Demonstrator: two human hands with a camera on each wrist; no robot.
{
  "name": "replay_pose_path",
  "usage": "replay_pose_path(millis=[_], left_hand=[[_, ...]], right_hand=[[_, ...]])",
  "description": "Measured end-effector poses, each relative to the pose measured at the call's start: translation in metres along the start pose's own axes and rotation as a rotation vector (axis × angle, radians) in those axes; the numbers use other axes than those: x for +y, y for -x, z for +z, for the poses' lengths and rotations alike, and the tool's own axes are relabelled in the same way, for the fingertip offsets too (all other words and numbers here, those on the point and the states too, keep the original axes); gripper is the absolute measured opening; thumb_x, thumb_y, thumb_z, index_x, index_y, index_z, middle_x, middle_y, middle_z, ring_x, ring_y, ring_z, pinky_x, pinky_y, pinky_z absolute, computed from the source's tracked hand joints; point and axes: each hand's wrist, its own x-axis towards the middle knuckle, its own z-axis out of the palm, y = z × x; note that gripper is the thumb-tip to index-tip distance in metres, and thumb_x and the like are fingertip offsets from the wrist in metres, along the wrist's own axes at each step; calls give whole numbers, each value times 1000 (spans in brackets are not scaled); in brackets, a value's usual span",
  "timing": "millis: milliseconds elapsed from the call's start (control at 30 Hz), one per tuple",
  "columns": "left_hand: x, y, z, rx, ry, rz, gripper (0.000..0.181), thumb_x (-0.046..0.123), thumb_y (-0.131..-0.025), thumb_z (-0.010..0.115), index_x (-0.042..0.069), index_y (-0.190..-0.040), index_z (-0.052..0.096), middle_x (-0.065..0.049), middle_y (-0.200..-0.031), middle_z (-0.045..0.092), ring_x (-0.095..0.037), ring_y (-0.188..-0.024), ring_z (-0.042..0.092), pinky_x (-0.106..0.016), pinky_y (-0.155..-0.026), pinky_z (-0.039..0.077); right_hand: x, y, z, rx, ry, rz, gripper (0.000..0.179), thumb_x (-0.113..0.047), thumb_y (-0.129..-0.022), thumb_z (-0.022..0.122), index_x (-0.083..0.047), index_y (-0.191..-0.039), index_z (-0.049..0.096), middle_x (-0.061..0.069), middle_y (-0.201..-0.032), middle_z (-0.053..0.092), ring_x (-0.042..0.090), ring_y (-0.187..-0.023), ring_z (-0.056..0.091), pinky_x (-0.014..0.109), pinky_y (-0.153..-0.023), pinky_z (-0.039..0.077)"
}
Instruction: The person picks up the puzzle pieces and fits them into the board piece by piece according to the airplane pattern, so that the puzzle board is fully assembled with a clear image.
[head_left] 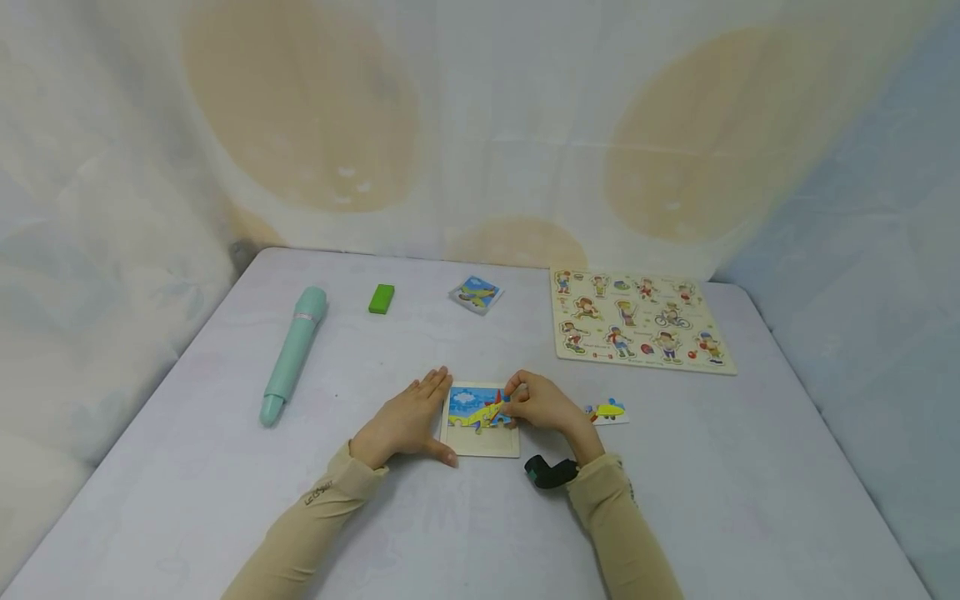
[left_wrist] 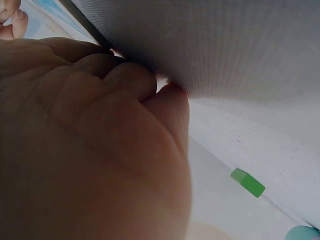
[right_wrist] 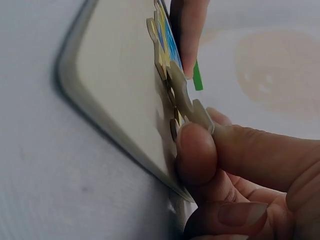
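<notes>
A small wooden jigsaw tray (head_left: 487,447) lies at the middle of the table. Joined pieces with a yellow plane on blue sky (head_left: 467,400) fill its upper part; bare wood shows along its lower part. My left hand (head_left: 403,422) rests against the tray's left side, fingers extended and thumb spread towards the lower corner. At the tray's right side my right hand (head_left: 547,404) pinches a puzzle piece (right_wrist: 186,92) between thumb and forefinger. In the right wrist view that piece is tilted against the joined ones. Its picture side is hidden there.
Beside my right wrist lies a loose yellow piece (head_left: 611,410). Farther back are a green block (head_left: 381,298), a small plane picture (head_left: 477,294) and a large peg puzzle board (head_left: 637,321). A mint-green microphone-shaped object (head_left: 294,354) lies left.
</notes>
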Motion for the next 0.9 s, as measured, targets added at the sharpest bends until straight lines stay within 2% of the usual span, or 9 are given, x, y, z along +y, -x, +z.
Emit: replay_pose_path(millis=[233, 467, 667, 767, 900], left_hand=[[2, -1, -2, -1, -3, 6, 128, 61, -60, 83, -5, -151, 22, -22, -160, 17, -34, -150, 17, -49, -122, 22], [1, -1, -2, -4, -1, 4, 128, 60, -60, 83, -6, -151, 21, -22, -160, 17, -35, -150, 16, -50, -122, 21], [1, -1, -3, -6, -19, 5, 128, 61, -61, 82, -6, -151, 21, -21, -161, 16, -34, -150, 16, -49, -122, 21], [1, 0, -3, -3, -18, 5, 128, 60, -60, 83, -6, -151, 21, -22, -160, 17, -35, -150, 17, -49, -122, 22], [2, 0, -1, -3, 0, 1, 128, 60, -60, 83, -6, -151, 21, -22, -160, 17, -35, -150, 17, -49, -122, 21]], right_hand=[[-5, 5, 1, 28, 29, -5, 18, -5, -85, 66, -2, -95, 52, 4, -63, 64, 12, -56, 61, 21, -53, 41], [-7, 2, 10, 126, 109, 104, 19, -7, -83, 70, -5, -93, 54, 2, -58, 56, 12, -50, 51, 21, -50, 38], [-6, 3, 14, 172, 130, 119, 19, -11, -83, 71, -7, -89, 53, 1, -58, 55, 12, -50, 49, 21, -48, 35], [-3, 4, 14, 164, 130, 111, 19, -12, -84, 71, -8, -88, 53, 0, -57, 54, 11, -49, 48, 20, -47, 34], [1, 5, 7, 101, 105, 78, 17, -15, -86, 69, -7, -88, 54, 0, -58, 55, 10, -47, 47, 20, -46, 36]])
